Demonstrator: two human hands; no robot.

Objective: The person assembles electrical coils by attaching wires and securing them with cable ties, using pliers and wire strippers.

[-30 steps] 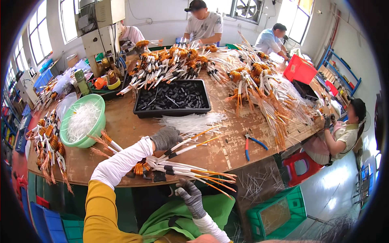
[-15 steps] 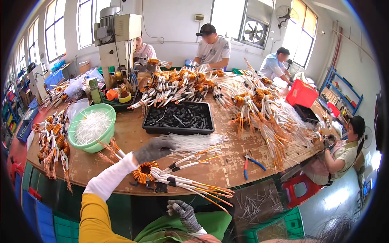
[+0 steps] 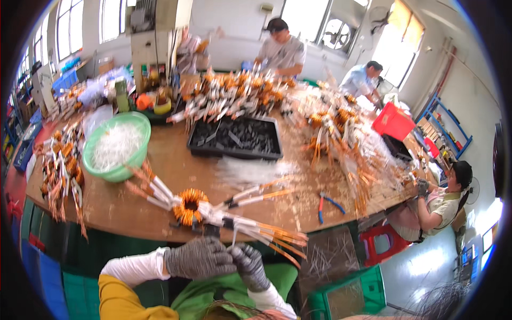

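Observation:
A copper-wound ring coil (image 3: 189,206) with long white-sleeved, orange-tipped leads lies on the wooden table (image 3: 133,210) near its front edge. Both my hands wear grey knit gloves and meet below that edge, close to my body. My left hand (image 3: 198,258) is curled, knuckles up. My right hand (image 3: 248,263) is pinched against it, and a thin white strand, a cable tie or sleeve, runs up between the fingertips. I cannot tell which hand grips the strand. A loose heap of white ties (image 3: 250,172) lies behind the coil.
A green bowl (image 3: 106,169) of white ties sits at the left, a black tray (image 3: 234,136) of dark parts in the middle. Blue-handled cutters (image 3: 326,204) lie to the right. Piles of finished coils cover the far side. Three people work around the table.
My left hand has pulled back from the coil on the table to the front edge and joined my right hand. The view has tipped closer to the table.

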